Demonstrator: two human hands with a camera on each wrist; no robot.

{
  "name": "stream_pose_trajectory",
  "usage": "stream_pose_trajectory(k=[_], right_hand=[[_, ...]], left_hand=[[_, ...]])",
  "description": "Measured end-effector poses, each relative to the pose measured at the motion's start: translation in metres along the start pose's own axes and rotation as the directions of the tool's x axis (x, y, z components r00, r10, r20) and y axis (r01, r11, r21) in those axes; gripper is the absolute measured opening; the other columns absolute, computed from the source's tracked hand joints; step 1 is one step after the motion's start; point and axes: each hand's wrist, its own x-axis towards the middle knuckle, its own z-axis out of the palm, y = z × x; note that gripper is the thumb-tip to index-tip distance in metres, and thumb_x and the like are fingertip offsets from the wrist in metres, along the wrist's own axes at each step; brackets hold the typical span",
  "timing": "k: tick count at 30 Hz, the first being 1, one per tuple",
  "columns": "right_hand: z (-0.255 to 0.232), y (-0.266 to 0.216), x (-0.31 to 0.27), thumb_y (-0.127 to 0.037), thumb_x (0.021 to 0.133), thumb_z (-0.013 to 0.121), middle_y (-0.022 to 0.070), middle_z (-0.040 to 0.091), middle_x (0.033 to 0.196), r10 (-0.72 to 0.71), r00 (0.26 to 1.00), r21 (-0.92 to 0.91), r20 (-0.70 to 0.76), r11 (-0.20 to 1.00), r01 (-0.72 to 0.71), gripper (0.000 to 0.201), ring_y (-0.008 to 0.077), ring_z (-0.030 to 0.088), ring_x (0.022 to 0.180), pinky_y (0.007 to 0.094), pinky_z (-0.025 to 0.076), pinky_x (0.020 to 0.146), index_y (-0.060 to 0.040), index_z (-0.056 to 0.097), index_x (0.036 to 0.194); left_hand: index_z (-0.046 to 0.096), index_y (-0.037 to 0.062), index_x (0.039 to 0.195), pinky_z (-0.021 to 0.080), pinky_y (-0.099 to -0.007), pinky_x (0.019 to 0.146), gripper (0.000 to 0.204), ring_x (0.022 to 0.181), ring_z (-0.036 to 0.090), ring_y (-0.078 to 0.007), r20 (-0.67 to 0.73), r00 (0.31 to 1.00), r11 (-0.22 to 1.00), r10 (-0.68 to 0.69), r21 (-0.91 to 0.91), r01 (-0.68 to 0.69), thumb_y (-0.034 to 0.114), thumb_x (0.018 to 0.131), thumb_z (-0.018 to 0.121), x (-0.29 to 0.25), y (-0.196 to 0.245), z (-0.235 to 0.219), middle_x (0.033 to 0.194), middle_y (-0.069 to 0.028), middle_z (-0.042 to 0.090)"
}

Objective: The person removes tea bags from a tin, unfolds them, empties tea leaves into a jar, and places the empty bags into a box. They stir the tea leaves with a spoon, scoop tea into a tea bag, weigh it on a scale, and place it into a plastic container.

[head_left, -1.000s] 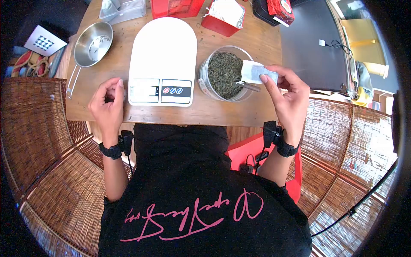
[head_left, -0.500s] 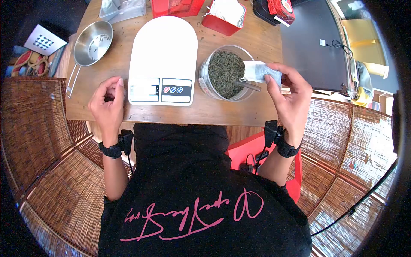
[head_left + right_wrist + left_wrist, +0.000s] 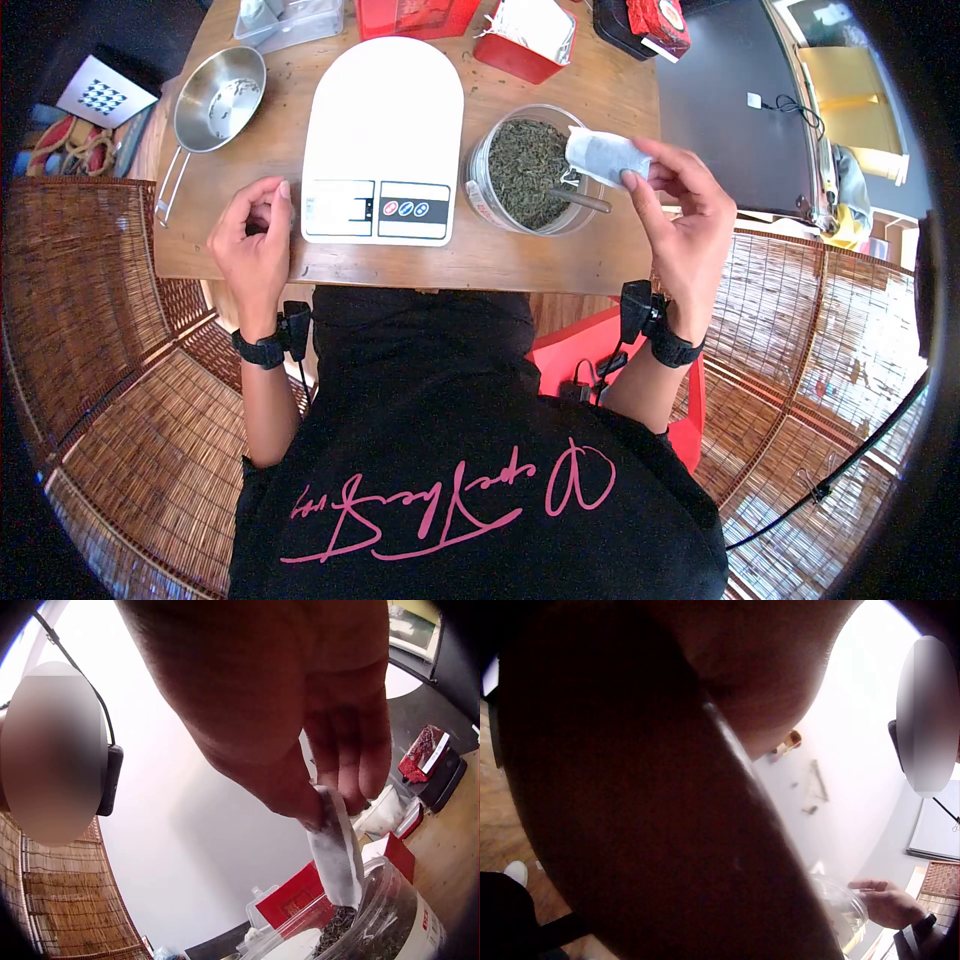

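Observation:
The right hand pinches a small white pouch by one end, its other end over a clear round tub of dark dried leaves. In the right wrist view the pouch hangs from the fingertips above the tub's leaves. A metal handle slants across the tub's rim. The left hand rests at the table's near edge, fingers loosely curled and holding nothing visible, left of a white scale.
A steel pan lies at the left with leaf bits inside. Behind stand a clear plastic box, a red box and a red box of white pouches. A black surface adjoins the wooden table.
The right hand has moved slightly right, and the pouch has turned in its fingers, with more of its face showing. The left hand has stayed nearly still.

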Motion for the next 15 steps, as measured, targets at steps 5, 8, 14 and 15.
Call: stream_pose_trajectory(k=[5, 8, 14, 15], right_hand=[[-0.0004, -0.0049, -0.0022, 0.003, 0.083, 0.080, 0.0082, 0.075, 0.095, 0.082, 0.994, 0.102, -0.076, 0.992, -0.074, 0.030, 0.0112, 0.068, 0.084, 0.0262, 0.055, 0.079, 0.0000, 0.074, 0.113], [-0.0019, -0.0043, -0.0032, 0.002, 0.083, 0.081, 0.0081, 0.075, 0.093, 0.082, 0.992, 0.105, -0.099, 0.992, -0.072, 0.026, 0.0111, 0.068, 0.083, 0.0265, 0.056, 0.078, 0.0011, 0.074, 0.108], [-0.0027, -0.0080, -0.0056, 0.002, 0.083, 0.081, 0.0077, 0.075, 0.090, 0.080, 0.994, 0.066, -0.080, 0.995, -0.075, 0.019, 0.0102, 0.067, 0.079, 0.0249, 0.054, 0.074, 0.0020, 0.074, 0.101], [-0.0025, -0.0085, -0.0059, 0.002, 0.083, 0.081, 0.0074, 0.075, 0.088, 0.082, 0.994, 0.057, -0.078, 0.995, -0.078, 0.018, 0.0099, 0.067, 0.078, 0.0245, 0.054, 0.073, 0.0021, 0.074, 0.099]], left_hand=[[0.075, -0.0010, 0.101, 0.045, -0.0210, 0.060, 0.011, 0.062, 0.054, -0.0043, 0.007, 1.000, 1.000, -0.014, 0.014, 0.014, 0.004, 0.091, 0.074, 0.0001, 0.0013, -0.0001, 0.076, -0.0013, 0.069], [0.076, -0.0011, 0.100, 0.045, -0.0210, 0.059, 0.011, 0.062, 0.054, -0.0043, 0.009, 1.000, 1.000, -0.008, 0.011, 0.008, 0.004, 0.091, 0.074, 0.0003, 0.0014, -0.0003, 0.076, -0.0013, 0.069], [0.076, -0.0011, 0.100, 0.045, -0.0210, 0.059, 0.011, 0.062, 0.054, -0.0041, 0.006, 1.000, 1.000, -0.017, 0.017, 0.017, 0.004, 0.091, 0.074, -0.0001, 0.0012, -0.0002, 0.075, -0.0014, 0.069], [0.076, -0.0011, 0.100, 0.045, -0.0210, 0.059, 0.011, 0.062, 0.054, -0.0041, 0.005, 1.000, 1.000, -0.015, 0.015, 0.015, 0.004, 0.091, 0.074, -0.0001, 0.0011, -0.0004, 0.076, -0.0015, 0.070]])
